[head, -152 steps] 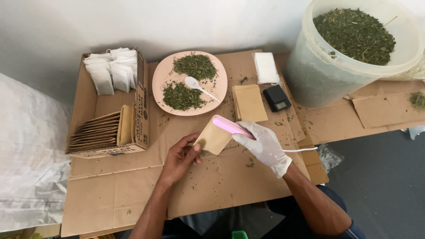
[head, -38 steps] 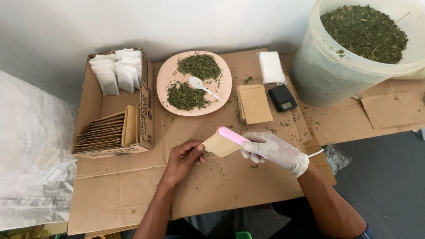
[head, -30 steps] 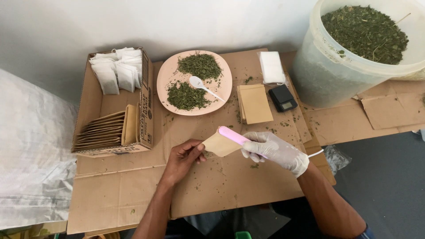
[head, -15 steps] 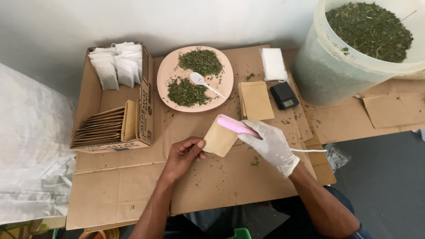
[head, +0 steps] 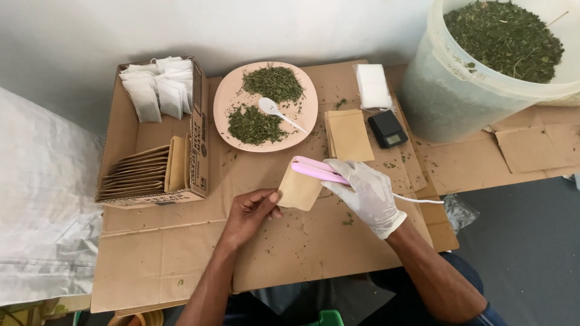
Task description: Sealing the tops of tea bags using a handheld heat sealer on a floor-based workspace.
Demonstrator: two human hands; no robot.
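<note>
Brown paper pouch (head: 300,192) sits pinched at its lower corner by the bare left hand (head: 251,212), fingers curled, forearm angled up from below. Just beside it, the gloved right hand (head: 367,194) wraps a pink sealer (head: 318,171), clamped across the pouch's top edge.

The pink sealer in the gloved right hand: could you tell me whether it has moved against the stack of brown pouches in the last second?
Cannot tell: the pink sealer sits below the stack of brown pouches much as before; the camera shifted.

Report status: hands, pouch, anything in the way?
Left hand pinches brown pouch. Gloved right hand grips pink sealer clamped on pouch top. Nothing in the way.
</note>
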